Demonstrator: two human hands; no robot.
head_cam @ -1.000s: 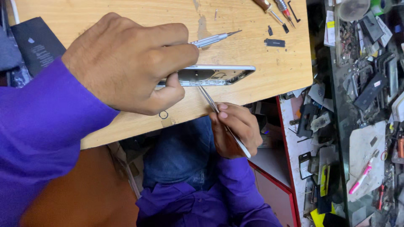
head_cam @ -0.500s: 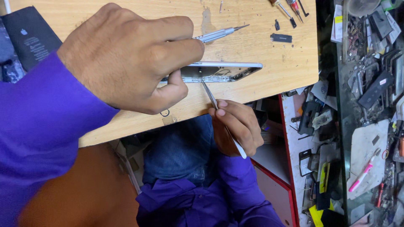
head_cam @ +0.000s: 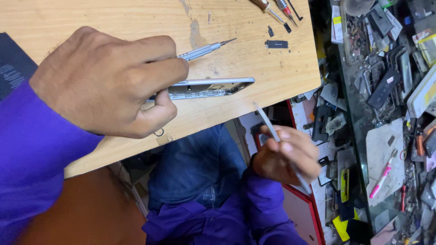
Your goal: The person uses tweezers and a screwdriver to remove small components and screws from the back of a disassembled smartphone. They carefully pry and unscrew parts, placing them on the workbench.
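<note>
My left hand (head_cam: 106,84) grips an opened silver phone frame (head_cam: 213,86), held on edge against the wooden table (head_cam: 254,59). A thin silver screwdriver (head_cam: 204,49) sticks out from behind that hand's fingers, and I cannot tell whether it lies on the table or is held. My right hand (head_cam: 286,159) is below the table edge, over my lap, holding thin grey tweezers (head_cam: 268,122) whose tip points up toward the phone frame but stays apart from it. Both sleeves are purple.
Small black parts (head_cam: 276,44) and several screwdrivers (head_cam: 272,9) lie at the table's far right. A dark flat pad (head_cam: 13,68) sits at the left edge. To the right, a cluttered surface holds phone parts and a pink pen (head_cam: 380,174).
My right hand has pulled the tweezers away from the phone frame, down and to the right. The left hand keeps its grip on the frame.
</note>
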